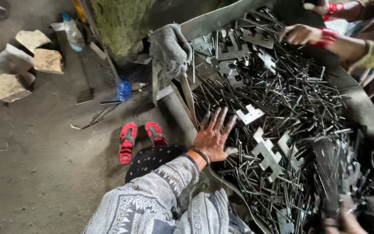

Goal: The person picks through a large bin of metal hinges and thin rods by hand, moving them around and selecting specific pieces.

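My left hand [215, 136] lies flat, fingers spread, on a big heap of thin dark metal rods [291, 99] in a grey sheet-metal trough [364, 112]. Pale stepped metal plates [267, 154] lie among the rods just right of that hand. At the bottom right edge my right hand [345, 221] grips a blurred bundle of rods [334, 173] standing up from the heap. A patterned grey sleeve covers my left arm.
A grey-gloved hand [169, 50] holds flat metal strips at the trough's left end. Another person's hands [301, 34] with red bangles work at the far side. Red sandals [141, 138], two blue bottles [124, 89] and broken stones [27, 60] lie on the dirt floor.
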